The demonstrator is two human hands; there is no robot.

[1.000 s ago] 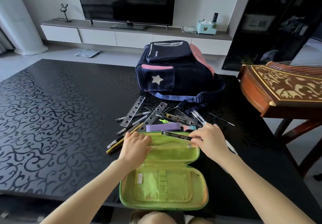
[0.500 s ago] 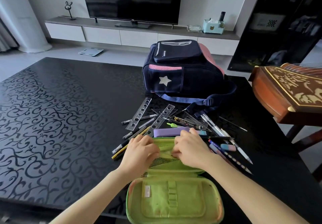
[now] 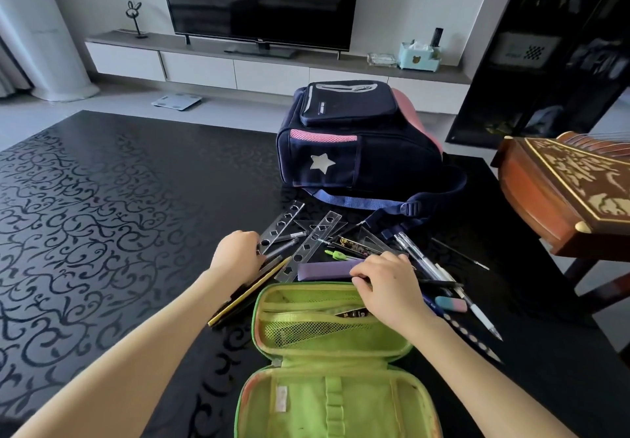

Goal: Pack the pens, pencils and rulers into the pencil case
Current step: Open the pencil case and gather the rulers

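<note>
Lying open on the black scroll-patterned surface point(image 3: 102, 233), the green zip-round fabric pencil case point(image 3: 259, 315) is nearest the person. The right hand point(image 3: 388, 284) rests over the case's far rim, fingers bent, their tips on a thin black pen point(image 3: 439, 282) that runs out to the right. Whether they pinch it I cannot tell. A long purple box point(image 3: 324, 270) lies just beyond those fingertips.

The left hand point(image 3: 238, 257) is to the left of the case, at the pile's near-left edge. Its fingers curl down onto the near end of a clear plastic stencil ruler point(image 3: 283, 229) and the grey pens beside it, but a grip on any one of them cannot be made out. A yellow pencil point(image 3: 245, 298) slants out from under that wrist, beside the case.

In the case's far half, a dark ruler with gold print point(image 3: 351, 313) pokes out above the green mesh pocket point(image 3: 306, 330). More clear rulers and pens lie scattered between the case and a navy backpack point(image 3: 358, 151).
</note>
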